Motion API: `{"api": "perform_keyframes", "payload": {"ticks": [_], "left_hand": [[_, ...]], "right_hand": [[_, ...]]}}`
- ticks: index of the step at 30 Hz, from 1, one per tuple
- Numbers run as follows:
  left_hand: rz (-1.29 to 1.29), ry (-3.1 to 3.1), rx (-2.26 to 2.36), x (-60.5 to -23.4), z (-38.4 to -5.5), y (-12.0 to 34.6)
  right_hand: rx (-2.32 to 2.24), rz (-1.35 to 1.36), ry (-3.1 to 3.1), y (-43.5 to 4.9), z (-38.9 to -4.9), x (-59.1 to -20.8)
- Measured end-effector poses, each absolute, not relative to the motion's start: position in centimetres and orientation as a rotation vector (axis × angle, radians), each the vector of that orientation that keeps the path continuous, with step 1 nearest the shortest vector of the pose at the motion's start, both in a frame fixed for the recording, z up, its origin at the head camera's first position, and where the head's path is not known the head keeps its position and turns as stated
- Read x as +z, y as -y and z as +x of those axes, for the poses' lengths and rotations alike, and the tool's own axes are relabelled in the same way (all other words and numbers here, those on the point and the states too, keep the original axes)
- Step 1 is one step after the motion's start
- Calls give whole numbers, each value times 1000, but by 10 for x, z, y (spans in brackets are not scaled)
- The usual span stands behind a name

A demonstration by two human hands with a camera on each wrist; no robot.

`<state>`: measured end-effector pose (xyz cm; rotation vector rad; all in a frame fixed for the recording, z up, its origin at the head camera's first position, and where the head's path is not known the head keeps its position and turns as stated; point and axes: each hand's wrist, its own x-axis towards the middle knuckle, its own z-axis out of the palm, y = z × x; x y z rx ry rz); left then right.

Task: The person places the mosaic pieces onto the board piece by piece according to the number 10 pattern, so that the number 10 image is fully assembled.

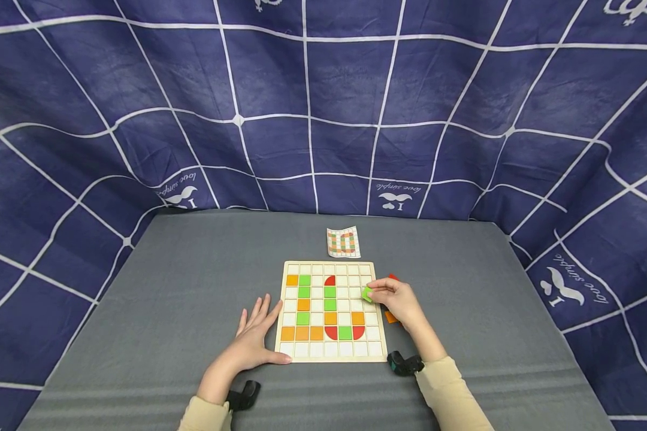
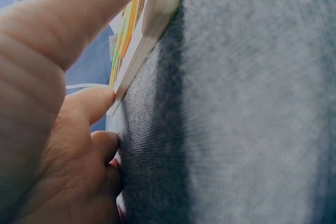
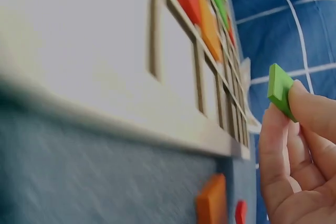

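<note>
A square wooden grid board (image 1: 331, 360) lies on the table with green, orange and red pieces set in several of its cells. Between thumb and fingers my right hand (image 1: 401, 301) pinches a green square tile (image 3: 281, 92), held above the board's right side. The tile is tilted and apart from the board in the right wrist view. My left hand (image 1: 250, 344) is spread out at the board's left edge. Its thumb and index finger touch that edge, as the left wrist view also shows.
Behind the board lies a small printed card (image 1: 343, 242) with a coloured grid pattern. To the right of the board, partly behind my right hand, are an orange tile (image 1: 390, 317) and a red piece (image 1: 393, 277). A blue checked curtain (image 1: 323, 108) surrounds the grey table (image 1: 210, 257).
</note>
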<state>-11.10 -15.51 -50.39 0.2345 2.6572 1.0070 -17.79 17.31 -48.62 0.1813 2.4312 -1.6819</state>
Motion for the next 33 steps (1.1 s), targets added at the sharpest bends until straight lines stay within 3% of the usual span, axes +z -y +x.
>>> {"api": "perform_keyframes", "payload": {"ticks": [33], "left_hand": [[242, -2661, 1016, -506, -112, 155]], "right_hand": [[-1244, -127, -2814, -144, -173, -488]]}}
